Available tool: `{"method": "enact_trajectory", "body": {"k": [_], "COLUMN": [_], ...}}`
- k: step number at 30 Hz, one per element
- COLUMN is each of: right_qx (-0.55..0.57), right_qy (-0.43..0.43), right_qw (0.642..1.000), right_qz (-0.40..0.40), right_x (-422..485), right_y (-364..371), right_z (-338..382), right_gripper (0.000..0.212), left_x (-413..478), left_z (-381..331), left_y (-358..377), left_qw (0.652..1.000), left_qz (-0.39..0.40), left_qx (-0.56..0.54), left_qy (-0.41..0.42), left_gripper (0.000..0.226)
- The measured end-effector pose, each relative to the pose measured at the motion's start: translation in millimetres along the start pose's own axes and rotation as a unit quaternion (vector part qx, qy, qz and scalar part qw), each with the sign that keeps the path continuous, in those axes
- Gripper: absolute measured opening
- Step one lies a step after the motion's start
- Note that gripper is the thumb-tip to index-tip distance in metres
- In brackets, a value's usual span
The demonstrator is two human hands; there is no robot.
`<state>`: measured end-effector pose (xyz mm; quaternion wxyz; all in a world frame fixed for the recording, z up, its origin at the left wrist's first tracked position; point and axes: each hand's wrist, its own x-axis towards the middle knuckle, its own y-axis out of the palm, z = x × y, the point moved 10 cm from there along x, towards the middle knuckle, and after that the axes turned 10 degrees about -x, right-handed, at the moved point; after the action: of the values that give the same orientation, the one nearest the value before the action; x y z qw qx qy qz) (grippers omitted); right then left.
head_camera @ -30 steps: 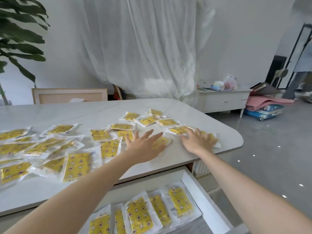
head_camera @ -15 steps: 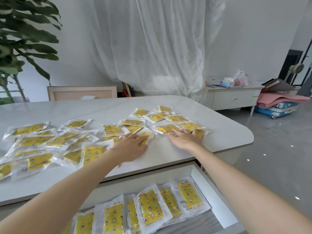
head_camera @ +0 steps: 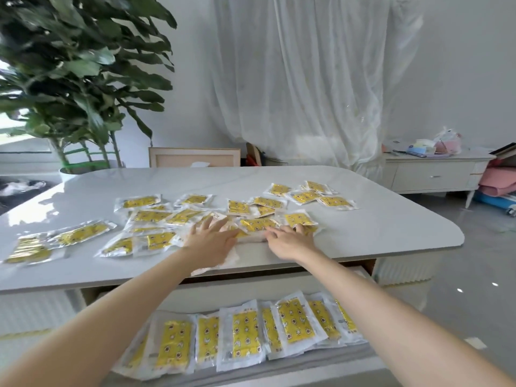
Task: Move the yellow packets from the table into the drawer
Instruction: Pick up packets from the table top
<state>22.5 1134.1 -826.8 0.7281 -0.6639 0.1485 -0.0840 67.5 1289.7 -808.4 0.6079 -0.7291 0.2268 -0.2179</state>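
**A:** Head view: where are the hands in relation to the table?

**B:** Both lie on its top, just inside its near edge and about midway along it. The left hand is flat, with its fingers straight and fanned apart, pressing on the yellow packets. The right hand is just beside it. Its fingers reach forward, only slightly parted, and the tips rest on a packet. Neither hand is curled round anything.

**A:** What is between the hands?

**B:** A pale bunched patch toward the table's near edge. It is too blurred to tell what it is.

**A:** How are the packets spread out?

**B:** They form a loose band across the table's middle, and many overlap. The band runs from the left end to short of the rounded right corner, and every packet lies inside the edges. The top is bare in a broad strip along the far edge and across the whole right end. There is also a narrower bare strip along the near edge, left of the left hand.

**A:** And the drawer?

**B:** It is pulled out from under the table's near edge, directly below the hands, and both forearms pass over it. A row of packets in the drawer spans its width, overlapping like tiles. A grey bare strip runs along the side of that row farther from the table.

**A:** How much room is there around the table?

**B:** There is open grey floor past its right end. A plant stands behind its far left corner. A curtain hangs behind the far edge. A sideboard stands beyond the far right corner, well apart from the table.
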Motion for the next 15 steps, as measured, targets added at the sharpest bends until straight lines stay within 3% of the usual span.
{"method": "enact_trajectory", "body": {"k": [5,10,12,15], "right_qx": [-0.012,0.013,0.048,0.039], "right_qy": [-0.042,0.022,0.044,0.063], "right_qw": [0.999,0.971,0.969,0.988], "right_qz": [-0.012,-0.237,-0.240,-0.137], "right_x": [-10,-17,-10,9], "right_y": [-8,-69,-67,-38], "right_z": [22,3,-10,-25], "right_gripper": [0.050,0.031,0.029,0.043], "left_x": [-34,-54,-54,-52], "left_z": [14,37,45,45], "left_y": [-6,-13,-10,-12], "left_qw": [1.000,0.998,0.997,0.997], "left_qz": [0.006,-0.013,0.001,0.022], "left_qx": [-0.017,-0.060,-0.080,-0.076], "left_qy": [0.023,0.008,-0.004,-0.008], "left_gripper": [0.049,0.053,0.056,0.064]}}
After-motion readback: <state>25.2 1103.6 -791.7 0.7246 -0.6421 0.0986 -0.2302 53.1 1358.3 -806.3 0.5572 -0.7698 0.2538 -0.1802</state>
